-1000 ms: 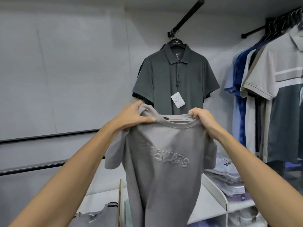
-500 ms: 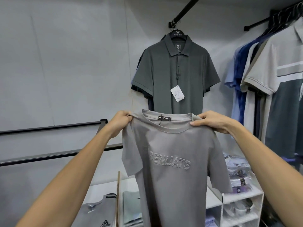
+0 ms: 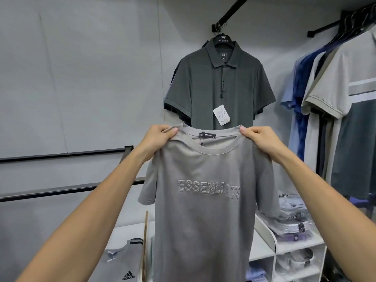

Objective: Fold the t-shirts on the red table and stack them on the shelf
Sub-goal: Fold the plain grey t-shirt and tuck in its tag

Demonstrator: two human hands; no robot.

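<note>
Shirt in hand: grey t-shirt [image 3: 203, 200] w/ raised chest lettering, held up in the air at chest ht, front facing the wearer, hanging full length, unfolded.
Left hand [image 3: 157, 137]: pinched shut on the left shoulder seam, just beside the collar.
Right hand [image 3: 258, 137]: same pinch on the right shoulder seam; both arms stretched fwd.
Spread: hands apart by the neck opening only, so sleeves droop at the sides.
Red table: not in view; can't tell how many shirts wait there.
Shelf: white shelf unit [image 3: 270, 237] below and behind the shirt, top partly bare.
On shelf: folded grey shirt w/ sports logo [image 3: 124, 261] at lower left; prob. another pale folded item next to it, mostly hidden.
Bagged shirts [image 3: 293, 224]: stacked in the right compartments, shop stock by the look.
Backdrop: dark polo [image 3: 219, 88] on hanger, rail of shirts [image 3: 335, 102] at right.
Progress: early to mid, I'd judge. This shirt has no fold yet.
Left to do: lay it flat, fold, stack on shelf, then any others.
</note>
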